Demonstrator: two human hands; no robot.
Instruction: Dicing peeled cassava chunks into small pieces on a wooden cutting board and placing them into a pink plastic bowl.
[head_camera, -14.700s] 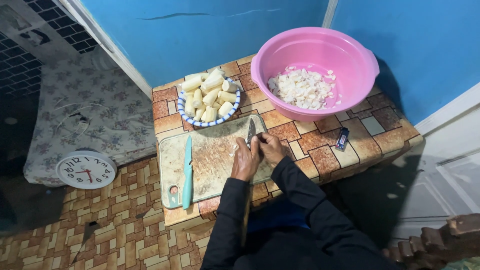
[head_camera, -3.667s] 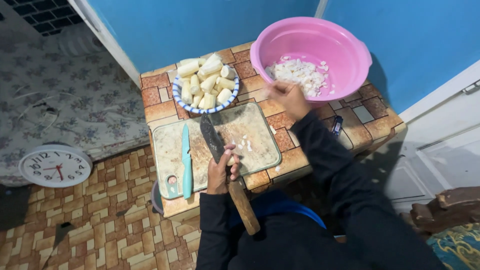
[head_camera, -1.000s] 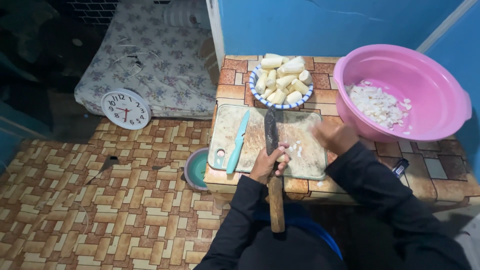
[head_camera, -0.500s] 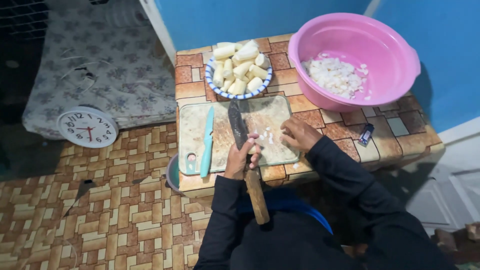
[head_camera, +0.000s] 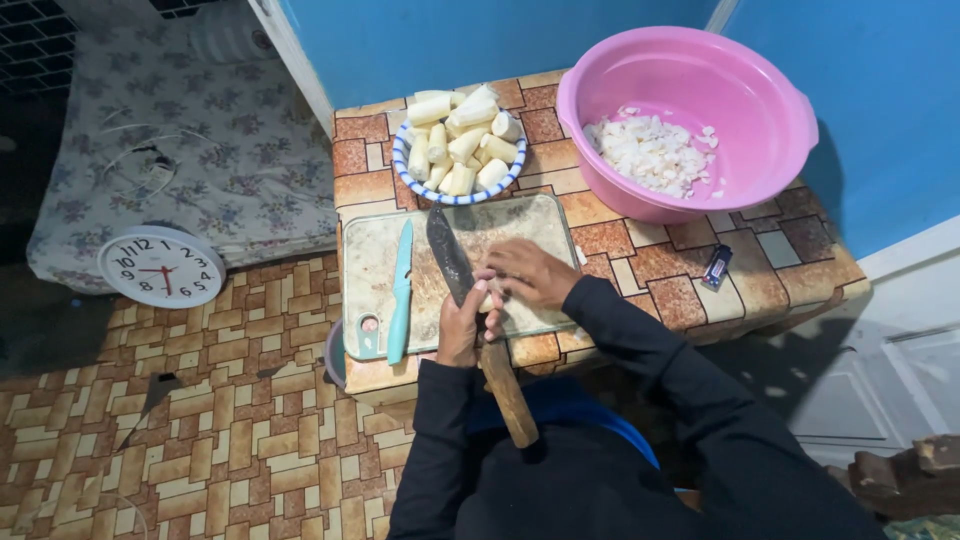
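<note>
The right hand (head_camera: 530, 275) is now brought back from the pink basin (head_camera: 790, 120) to the cutting board (head_camera: 370, 270). The big knife (head_camera: 450, 255) is gripped tight by the left hand (head_camera: 462, 325); right fingers are curled over a white piece, barely visible. Chopping seems in hand; steady holding is needed next.

The person is wearing a dark, near-black long-sleeved top, its sleeves reaching down to both wrists and creasing at the elbows. The hands (head_camera: 500, 300) are showing bare, ungloved.
</note>
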